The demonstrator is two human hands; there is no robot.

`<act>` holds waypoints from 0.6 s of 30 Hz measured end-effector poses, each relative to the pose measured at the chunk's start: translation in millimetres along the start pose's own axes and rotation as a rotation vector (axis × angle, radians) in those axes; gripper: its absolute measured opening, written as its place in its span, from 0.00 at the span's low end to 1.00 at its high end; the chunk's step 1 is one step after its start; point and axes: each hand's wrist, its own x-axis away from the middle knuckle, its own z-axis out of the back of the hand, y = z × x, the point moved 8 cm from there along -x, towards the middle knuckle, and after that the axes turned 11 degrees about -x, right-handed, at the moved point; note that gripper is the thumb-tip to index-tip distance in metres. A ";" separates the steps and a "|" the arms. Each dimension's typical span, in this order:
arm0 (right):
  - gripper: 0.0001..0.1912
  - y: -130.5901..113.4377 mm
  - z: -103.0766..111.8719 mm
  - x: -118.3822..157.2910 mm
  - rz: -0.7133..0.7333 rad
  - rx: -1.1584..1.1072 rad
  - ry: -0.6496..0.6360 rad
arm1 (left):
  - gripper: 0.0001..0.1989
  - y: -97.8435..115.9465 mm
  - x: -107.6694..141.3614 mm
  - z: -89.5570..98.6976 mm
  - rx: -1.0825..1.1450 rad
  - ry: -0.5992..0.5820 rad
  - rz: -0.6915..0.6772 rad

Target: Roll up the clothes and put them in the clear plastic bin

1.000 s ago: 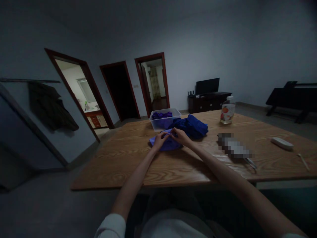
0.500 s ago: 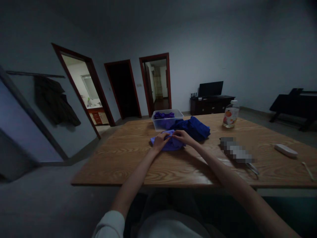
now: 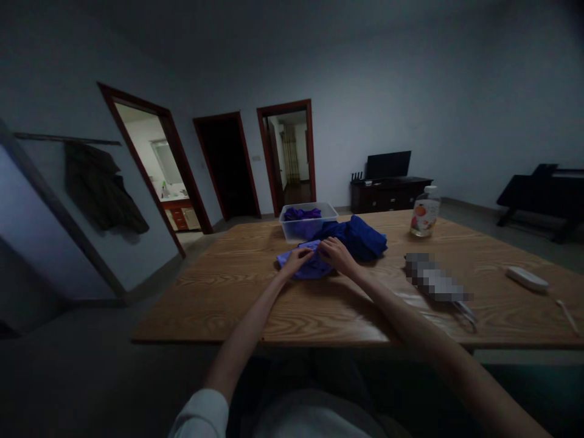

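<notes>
A crumpled light purple cloth (image 3: pixel 310 269) lies on the wooden table in front of me. My left hand (image 3: pixel 296 261) rests at its left part, fingers closed on the fabric. On the right side of the same cloth, my right hand (image 3: pixel 335 252) is curled with its fingers closed on it. Dark blue fabric (image 3: pixel 362 237) sits bunched just behind my right hand. Behind the light purple cloth stands a clear plastic bin (image 3: pixel 292 233) with darker purple fabric (image 3: pixel 302 214) inside.
Toward the right of the wooden table (image 3: pixel 205 292) are a clear bottle (image 3: pixel 425 213) with a fruit label, a blurred-out object (image 3: pixel 433 280) with a strap, and a white oblong case (image 3: pixel 527 278). A television (image 3: pixel 389 164) stands on a cabinet by the far wall.
My right hand has shifted slightly and its fingers have curled in more over the cloth. My left hand has barely moved. The bin and dark blue fabric stay where they were.
</notes>
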 end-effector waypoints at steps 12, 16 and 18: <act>0.24 35.0 -17.4 0.8 -0.298 -0.609 -0.088 | 0.13 51.6 19.1 12.4 -0.761 0.155 -0.241; 0.20 32.4 -9.8 0.1 -0.268 -0.582 -0.077 | 0.13 43.9 15.6 14.7 -0.672 0.139 -0.198; 0.17 30.4 -6.0 0.1 -0.247 -0.531 -0.044 | 0.14 31.9 12.3 13.7 -0.558 0.115 -0.136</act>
